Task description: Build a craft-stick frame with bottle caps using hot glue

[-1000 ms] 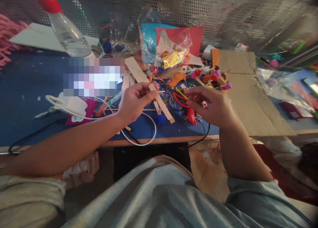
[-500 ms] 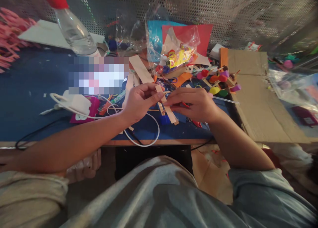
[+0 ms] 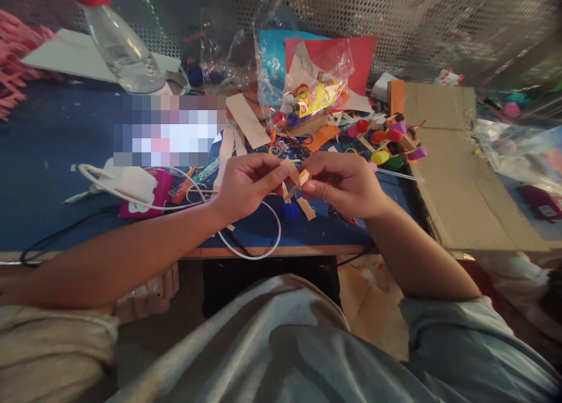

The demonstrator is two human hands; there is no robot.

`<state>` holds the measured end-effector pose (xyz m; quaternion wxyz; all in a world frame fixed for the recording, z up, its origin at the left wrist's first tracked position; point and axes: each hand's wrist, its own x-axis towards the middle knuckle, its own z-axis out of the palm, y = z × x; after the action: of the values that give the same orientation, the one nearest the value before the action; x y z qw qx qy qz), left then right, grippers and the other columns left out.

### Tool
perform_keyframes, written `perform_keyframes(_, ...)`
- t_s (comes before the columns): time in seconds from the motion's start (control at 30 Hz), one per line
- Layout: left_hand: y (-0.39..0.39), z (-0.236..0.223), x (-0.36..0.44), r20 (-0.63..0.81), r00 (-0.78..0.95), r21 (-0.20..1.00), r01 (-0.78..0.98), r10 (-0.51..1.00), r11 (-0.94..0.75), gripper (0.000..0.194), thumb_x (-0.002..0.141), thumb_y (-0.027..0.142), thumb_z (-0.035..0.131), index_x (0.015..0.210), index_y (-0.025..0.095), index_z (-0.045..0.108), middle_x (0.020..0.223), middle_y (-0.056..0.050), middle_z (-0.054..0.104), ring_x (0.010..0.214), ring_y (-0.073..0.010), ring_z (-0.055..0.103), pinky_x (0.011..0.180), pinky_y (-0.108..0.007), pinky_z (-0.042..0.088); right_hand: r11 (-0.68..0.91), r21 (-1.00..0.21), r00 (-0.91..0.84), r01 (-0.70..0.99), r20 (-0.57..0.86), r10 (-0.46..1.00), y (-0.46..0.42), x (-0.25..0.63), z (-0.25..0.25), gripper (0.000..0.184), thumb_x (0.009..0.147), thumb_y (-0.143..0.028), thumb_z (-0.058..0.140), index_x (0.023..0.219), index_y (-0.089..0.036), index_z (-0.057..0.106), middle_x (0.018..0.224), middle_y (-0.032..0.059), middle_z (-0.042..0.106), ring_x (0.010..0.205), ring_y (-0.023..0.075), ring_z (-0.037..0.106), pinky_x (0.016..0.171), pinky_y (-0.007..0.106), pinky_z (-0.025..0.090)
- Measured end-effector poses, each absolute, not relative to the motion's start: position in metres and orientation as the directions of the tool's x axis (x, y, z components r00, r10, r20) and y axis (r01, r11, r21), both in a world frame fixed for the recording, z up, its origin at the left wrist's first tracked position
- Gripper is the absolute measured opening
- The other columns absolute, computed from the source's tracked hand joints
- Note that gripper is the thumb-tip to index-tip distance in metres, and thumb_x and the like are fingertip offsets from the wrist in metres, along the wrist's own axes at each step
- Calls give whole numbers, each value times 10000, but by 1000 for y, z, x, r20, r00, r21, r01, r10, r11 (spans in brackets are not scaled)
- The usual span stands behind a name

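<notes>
My left hand (image 3: 251, 183) pinches one end of a tan cardboard strip (image 3: 291, 172) between thumb and fingertips. Opposite it, my right hand (image 3: 346, 183) is closed on the strip's other end, which is bent up at the right thumb. Thin pale sticks (image 3: 287, 193) show just under the strip; whether they are joined to it I cannot tell. Below the fingers lie a blue piece (image 3: 290, 209) and a loose tan strip (image 3: 306, 208) on the blue tabletop.
At the left stand a tilted bottle (image 3: 125, 51) with a red cap and a white charger (image 3: 132, 183) with looped cable. Behind are a clear bag (image 3: 316, 98) and a red sheet (image 3: 366, 54). Colourful pieces (image 3: 390, 142) and cardboard (image 3: 465, 174) lie right.
The strip was straight, slanting down to the right under my right fingers. Now its lower end is bent up, and my right thumb and fingers pinch it.
</notes>
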<state>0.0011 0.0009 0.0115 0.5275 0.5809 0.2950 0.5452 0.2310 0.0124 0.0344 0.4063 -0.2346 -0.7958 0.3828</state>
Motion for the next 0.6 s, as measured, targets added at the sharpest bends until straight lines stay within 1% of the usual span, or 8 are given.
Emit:
perform_keyframes(0.07, 0, 12, 3, 336, 218, 930, -232, 917, -285, 448, 845, 639, 973, 819, 206, 862, 737, -41, 825, 540, -111, 690, 535, -232, 597, 647, -759, -565, 66, 506, 651, 13, 230, 35, 287, 1023, -506, 835, 960, -226, 831, 869, 44, 792, 723, 150, 698, 630, 282, 539)
perform_keyframes(0.17, 0, 13, 3, 348, 206, 929, -206, 915, -307, 446, 833, 620, 989, 801, 196, 854, 741, -45, 833, 542, -101, 690, 535, -212, 593, 715, -697, -571, 51, 567, 593, 14, 230, 34, 244, 1013, -502, 850, 1029, -261, 876, 936, 55, 804, 840, 182, 735, 774, 333, 600)
perform_keyframes(0.23, 0, 13, 2, 334, 197, 936, -186, 922, -299, 458, 831, 624, 989, 803, 188, 850, 751, -51, 840, 544, -99, 688, 535, -207, 589, 727, -685, -581, 54, 571, 580, 14, 231, 34, 232, 1004, -500, 860, 1028, -272, 893, 956, 53, 786, 856, 181, 729, 807, 345, 610)
perform_keyframes(0.33, 1, 13, 1, 313, 189, 943, -182, 931, -280, 472, 858, 636, 963, 817, 181, 846, 795, -70, 862, 556, -105, 699, 535, -213, 590, 684, -724, -570, 91, 525, 632, 13, 231, 34, 282, 1001, -527, 857, 933, -255, 872, 916, 49, 752, 800, 164, 696, 696, 313, 568)
perform_keyframes(0.43, 1, 10, 1, 321, 195, 935, -224, 927, -276, 456, 858, 625, 970, 847, 187, 845, 801, -70, 864, 575, -122, 730, 533, -222, 594, 610, -786, -511, 102, 485, 710, 11, 228, 33, 373, 991, -584, 851, 869, -233, 818, 869, 42, 747, 713, 144, 674, 574, 282, 501)
perform_keyframes(0.53, 1, 6, 1, 322, 201, 933, -232, 925, -274, 452, 854, 634, 972, 871, 200, 845, 735, -52, 833, 583, -146, 751, 522, -236, 592, 555, -824, -474, 113, 446, 759, 9, 226, 32, 414, 984, -627, 842, 877, -229, 796, 821, 23, 759, 620, 128, 671, 524, 275, 488)
perform_keyframes(0.6, 1, 5, 1, 328, 202, 935, -212, 923, -285, 444, 882, 641, 946, 890, 206, 857, 741, -55, 838, 602, -160, 771, 519, -242, 591, 560, -813, -444, 160, 448, 776, 8, 226, 32, 418, 973, -634, 850, 877, -231, 799, 792, 16, 765, 588, 125, 656, 517, 281, 478)
